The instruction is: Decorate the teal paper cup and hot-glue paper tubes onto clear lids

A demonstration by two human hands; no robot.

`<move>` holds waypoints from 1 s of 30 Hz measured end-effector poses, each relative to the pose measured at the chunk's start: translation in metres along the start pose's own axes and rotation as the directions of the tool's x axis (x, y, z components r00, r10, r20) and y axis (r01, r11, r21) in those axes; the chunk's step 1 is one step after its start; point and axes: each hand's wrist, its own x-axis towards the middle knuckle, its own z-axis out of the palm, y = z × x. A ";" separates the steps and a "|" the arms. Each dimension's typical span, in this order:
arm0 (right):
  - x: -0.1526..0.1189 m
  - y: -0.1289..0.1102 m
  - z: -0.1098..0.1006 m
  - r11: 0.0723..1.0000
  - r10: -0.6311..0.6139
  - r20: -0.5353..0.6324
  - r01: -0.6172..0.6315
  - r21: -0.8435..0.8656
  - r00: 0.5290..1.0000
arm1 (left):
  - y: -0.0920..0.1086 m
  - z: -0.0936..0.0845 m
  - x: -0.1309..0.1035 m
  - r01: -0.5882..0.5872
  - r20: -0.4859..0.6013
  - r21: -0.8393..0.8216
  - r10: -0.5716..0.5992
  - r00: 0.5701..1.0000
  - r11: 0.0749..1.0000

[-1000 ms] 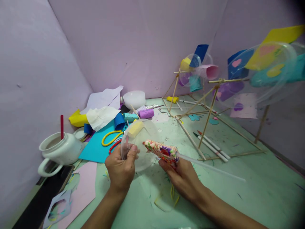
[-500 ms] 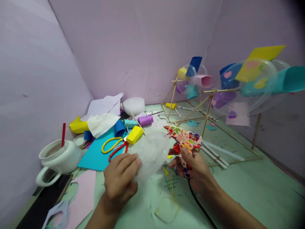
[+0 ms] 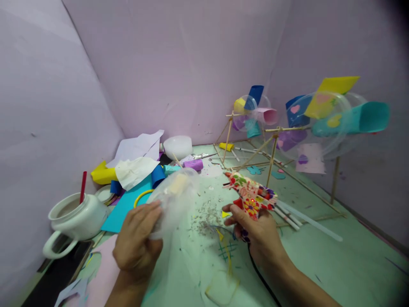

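Left hand (image 3: 137,245) closed on the rim of a clear plastic disc (image 3: 168,213), at the disc's 8 o'clock; disc tilted, blurred, above the table. Right hand (image 3: 258,232) wrapped round the handle of a flower-patterned glue gun (image 3: 251,192), nozzle pointing to 10 o'clock. Disc and gun stand apart. A translucent glue stick (image 3: 319,225) juts from the gun's rear toward 4 o'clock; black cord (image 3: 260,275) drops toward 5.

Between the hands: grey crumbs (image 3: 204,219) on the pale green table (image 3: 182,268). Off the right hand's 7 o'clock, a thin yellowish loop (image 3: 220,298).

From the disc: yellow scissor handle (image 3: 138,197) at 9 o'clock, purple roll (image 3: 194,165) at 1. White pot (image 3: 79,221) with a red stick (image 3: 83,185) at the left hand's 10 o'clock.

From the gun: smaller paper-vaned wheel (image 3: 252,111) at 12 o'clock, larger one (image 3: 332,121) at 2, both on stick frames.
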 end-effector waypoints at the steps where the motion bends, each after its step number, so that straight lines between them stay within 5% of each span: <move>1: 0.001 -0.001 -0.001 0.997 -0.018 -0.011 0.019 0.071 1.000 | 0.001 0.000 0.002 -0.160 0.100 0.008 0.158 0.982 0.987; 4: 0.004 -0.004 -0.003 0.973 -0.002 -0.006 0.004 0.229 1.000 | 0.013 0.004 0.005 -0.493 0.237 0.053 0.469 0.851 0.868; 7: 0.006 -0.005 -0.004 0.961 0.054 0.041 -0.063 0.271 0.998 | 0.023 0.011 0.004 -0.569 0.280 0.087 0.528 0.801 0.817; 9: 0.007 -0.004 -0.005 0.962 0.053 0.023 -0.058 0.268 0.998 | 0.024 0.016 0.003 -0.566 0.277 0.096 0.524 0.805 0.819; 12: 0.010 -0.001 -0.007 0.980 -0.025 -0.082 0.040 0.193 0.996 | 0.018 0.022 0.004 -0.242 0.127 0.140 0.225 0.966 0.960; 13: 0.010 0.000 -0.007 0.985 -0.062 -0.111 0.079 0.154 0.992 | 0.017 0.022 0.006 -0.020 0.049 0.090 0.015 0.999 0.996; 14: 0.010 0.000 -0.007 0.987 -0.097 -0.125 0.112 0.117 0.987 | 0.015 0.023 0.008 0.234 0.012 -0.022 -0.234 0.972 0.972; 15: 0.009 -0.001 -0.007 0.986 -0.125 -0.129 0.137 0.090 0.984 | 0.015 0.022 0.011 0.472 0.041 -0.176 -0.473 0.880 0.864; 17: 0.008 -0.003 -0.005 0.987 -0.139 -0.107 0.147 0.065 0.984 | 0.018 0.021 0.017 0.781 0.271 -0.413 -0.756 0.596 0.468; 19: 0.006 -0.004 -0.002 0.990 -0.127 -0.069 0.131 0.054 0.989 | 0.023 0.020 0.020 0.895 0.517 -0.419 -0.771 0.372 0.152; 20: 0.005 -0.004 0.000 0.992 -0.119 -0.049 0.121 0.038 0.992 | 0.025 0.020 0.021 0.920 0.585 -0.380 -0.744 0.322 0.099; 22: 0.005 -0.003 0.001 0.994 -0.104 -0.028 0.102 -0.037 0.994 | 0.029 0.021 0.020 0.931 0.615 -0.324 -0.711 0.342 0.168; 27: 0.008 0.002 -0.002 0.970 -0.148 -0.115 0.121 -0.211 0.982 | 0.029 0.023 0.016 0.803 0.326 -0.231 -0.734 0.595 0.549; 30: 0.004 0.004 -0.003 0.919 -0.192 -0.014 0.174 -0.353 0.981 | 0.027 0.023 0.015 0.772 0.219 -0.179 -0.741 0.635 0.609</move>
